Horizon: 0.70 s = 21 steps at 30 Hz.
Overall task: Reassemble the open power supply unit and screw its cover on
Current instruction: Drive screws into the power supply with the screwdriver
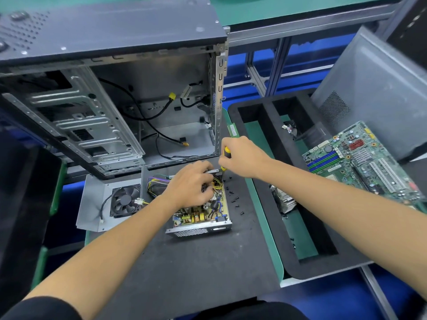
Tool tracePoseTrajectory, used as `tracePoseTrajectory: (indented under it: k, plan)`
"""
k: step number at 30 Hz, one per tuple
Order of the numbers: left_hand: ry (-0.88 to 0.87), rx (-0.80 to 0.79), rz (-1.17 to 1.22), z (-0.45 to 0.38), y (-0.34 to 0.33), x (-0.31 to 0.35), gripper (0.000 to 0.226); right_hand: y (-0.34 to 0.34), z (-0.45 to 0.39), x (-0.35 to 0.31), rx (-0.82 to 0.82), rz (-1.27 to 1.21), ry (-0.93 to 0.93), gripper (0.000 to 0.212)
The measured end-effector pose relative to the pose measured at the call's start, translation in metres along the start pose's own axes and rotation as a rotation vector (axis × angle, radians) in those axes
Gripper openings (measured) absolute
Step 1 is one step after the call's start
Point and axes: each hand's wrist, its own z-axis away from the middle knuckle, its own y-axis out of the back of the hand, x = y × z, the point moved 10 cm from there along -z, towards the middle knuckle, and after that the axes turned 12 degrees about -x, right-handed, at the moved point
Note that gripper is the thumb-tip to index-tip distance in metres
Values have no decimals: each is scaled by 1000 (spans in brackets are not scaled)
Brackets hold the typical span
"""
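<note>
On the dark mat at centre, the left hand [193, 183] lies over the far end of the open power supply unit [201, 210], fingers curled down among its yellow wires; whether it actually grips anything there cannot be told. At about two o'clock from it, the right hand [242, 157] is clenched around the yellow-and-black handle of a screwdriver [225, 158], held upright with the shaft pointing down at the unit's far right corner. The unit sits lidless, circuit board and coils exposed, its mesh grille facing the person. Its cover [97, 204], carrying the fan [126, 200], lies at nine o'clock, just beside it. Loose black screws [234, 199] are scattered at three o'clock, near the unit.
</note>
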Motion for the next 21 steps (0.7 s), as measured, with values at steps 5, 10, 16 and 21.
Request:
tracePoseTrajectory:
  k: [5,10,16,21]
  plan:
    - [26,-12,10,1,0,-3,15,-1,-1,-2,-31,4,16,9]
    - [7,-73,-72,-1,-5,0,39,-1,1,0,-46,4,25,10]
    - [-25,22,-119,0,1,5,46,-1,5,-6,-65,48,47,10]
    - [-18,84,-176,0,1,4,41,-8,10,-21,-101,177,129,8]
